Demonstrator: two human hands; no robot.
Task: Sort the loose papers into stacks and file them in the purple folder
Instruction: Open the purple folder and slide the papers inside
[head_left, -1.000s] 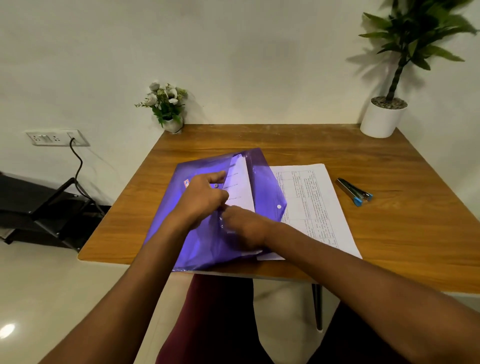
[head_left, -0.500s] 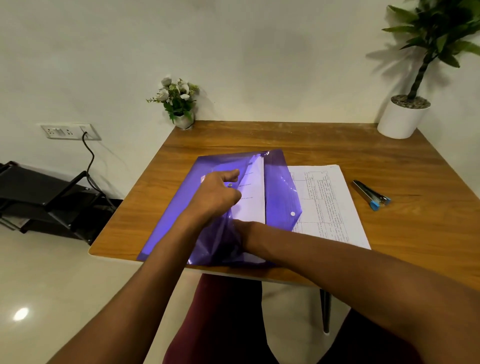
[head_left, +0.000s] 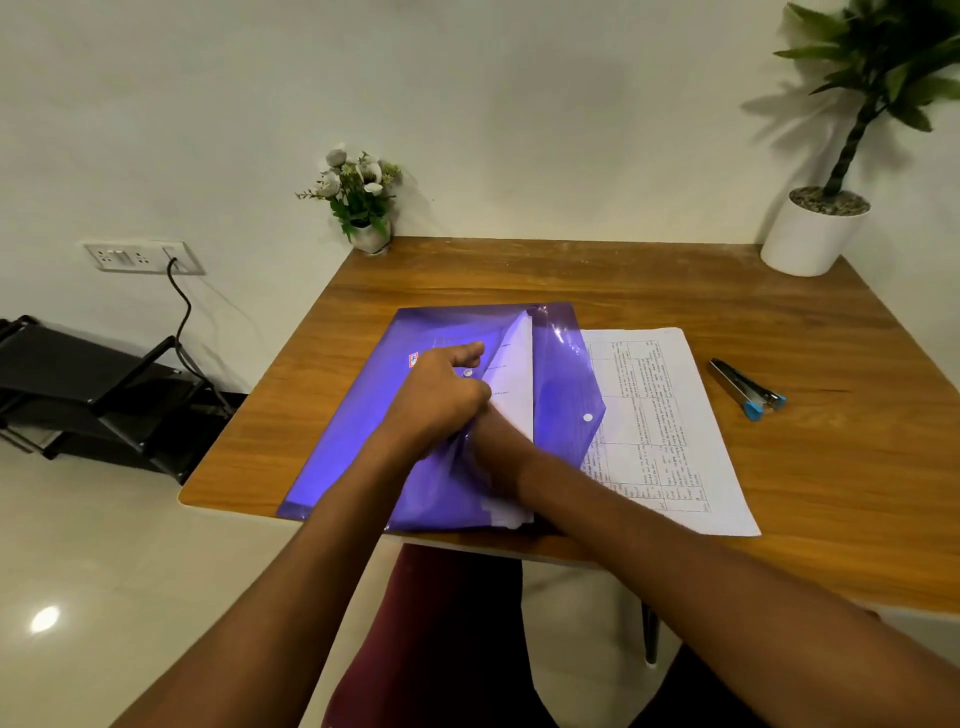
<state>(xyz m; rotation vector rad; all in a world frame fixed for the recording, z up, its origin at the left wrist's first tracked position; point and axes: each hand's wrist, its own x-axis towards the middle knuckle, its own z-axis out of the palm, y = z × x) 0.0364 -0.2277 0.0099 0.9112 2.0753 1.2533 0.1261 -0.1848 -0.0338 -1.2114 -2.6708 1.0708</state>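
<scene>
Nearby, stapler (head_left: 748, 388) and printed sheets (head_left: 670, 431) flank purple folder (head_left: 363, 415).

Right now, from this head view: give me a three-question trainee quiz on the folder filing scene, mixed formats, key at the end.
1. True or false: the translucent purple plastic folder has its snap flap shut.
2. Multiple choice: the printed white sheet with tables lies A) inside the folder, B) on the wooden table to the folder's right, C) on the floor.
3. Fill in: the right hand reaches into the folder's ____ with white papers, while the left hand holds the front sheet.

Key: 1 false; 2 B; 3 opening.
</scene>
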